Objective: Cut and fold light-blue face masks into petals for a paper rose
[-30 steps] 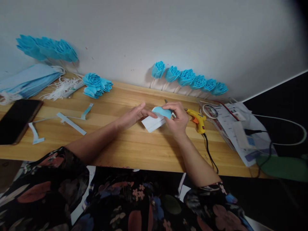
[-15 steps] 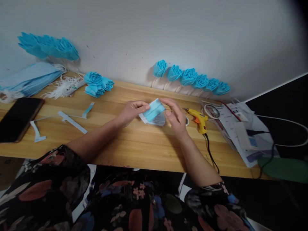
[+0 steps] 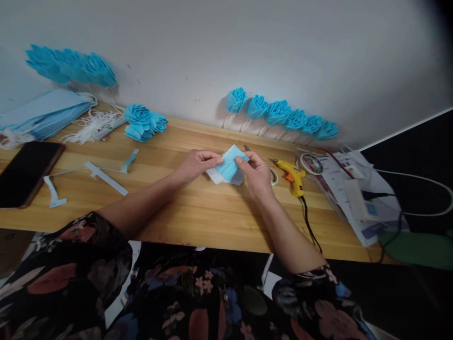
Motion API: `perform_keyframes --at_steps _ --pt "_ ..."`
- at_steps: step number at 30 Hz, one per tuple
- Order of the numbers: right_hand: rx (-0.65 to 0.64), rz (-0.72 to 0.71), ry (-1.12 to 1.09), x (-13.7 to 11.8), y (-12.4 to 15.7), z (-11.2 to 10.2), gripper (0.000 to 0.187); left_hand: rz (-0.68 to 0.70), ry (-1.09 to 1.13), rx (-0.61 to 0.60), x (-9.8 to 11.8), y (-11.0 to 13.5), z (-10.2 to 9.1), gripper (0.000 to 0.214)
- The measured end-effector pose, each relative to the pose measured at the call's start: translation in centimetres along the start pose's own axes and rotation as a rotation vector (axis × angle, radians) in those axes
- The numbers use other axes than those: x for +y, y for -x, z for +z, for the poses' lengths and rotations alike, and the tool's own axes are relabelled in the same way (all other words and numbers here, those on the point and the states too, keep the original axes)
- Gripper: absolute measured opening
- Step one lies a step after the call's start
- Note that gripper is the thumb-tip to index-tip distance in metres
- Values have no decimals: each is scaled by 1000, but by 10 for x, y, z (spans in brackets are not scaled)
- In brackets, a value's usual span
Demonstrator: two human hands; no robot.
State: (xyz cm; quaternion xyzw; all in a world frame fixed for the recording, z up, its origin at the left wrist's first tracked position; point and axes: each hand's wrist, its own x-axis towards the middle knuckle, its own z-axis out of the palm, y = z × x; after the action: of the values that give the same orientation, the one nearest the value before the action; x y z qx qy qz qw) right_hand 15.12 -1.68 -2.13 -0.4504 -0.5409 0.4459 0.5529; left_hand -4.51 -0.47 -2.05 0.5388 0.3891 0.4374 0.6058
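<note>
A folded light-blue and white piece of mask material is held just above the middle of the wooden table. My left hand pinches its left edge with thumb and fingers. My right hand pinches its right side, fingers curled round it. Both hands are closed on the same piece. A yellow glue gun lies just to the right of my right hand, its black cord running toward the table's front edge.
Blue rosettes line the wall at the back. More blue flowers and a stack of blue masks lie at the back left. A black phone and cut strips sit left. Tape roll, papers and cables lie right.
The folded piece went from lying near the table to being lifted and turned between both hands. My right hand closed from a loose reach into a pinch on it.
</note>
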Motion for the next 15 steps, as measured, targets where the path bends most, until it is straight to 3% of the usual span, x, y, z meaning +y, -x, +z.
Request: perform_keyframes --at_steps 3,6,9,11,15 --pt "189 -115 54 0 -4 -7 27 -14 -39 9 -2 0 -1 39" --pt "304 -356 276 -6 -5 -14 18 -42 -56 15 -5 0 -1 42" --pt "187 -675 584 -13 0 -14 3 -79 31 -35 -7 -2 -1 54" --pt "35 -819 719 -13 4 -10 12 -94 113 -76 -8 -4 0 64" --pt "-118 -855 860 -9 11 -1 21 -84 170 -74 -8 -5 1 65"
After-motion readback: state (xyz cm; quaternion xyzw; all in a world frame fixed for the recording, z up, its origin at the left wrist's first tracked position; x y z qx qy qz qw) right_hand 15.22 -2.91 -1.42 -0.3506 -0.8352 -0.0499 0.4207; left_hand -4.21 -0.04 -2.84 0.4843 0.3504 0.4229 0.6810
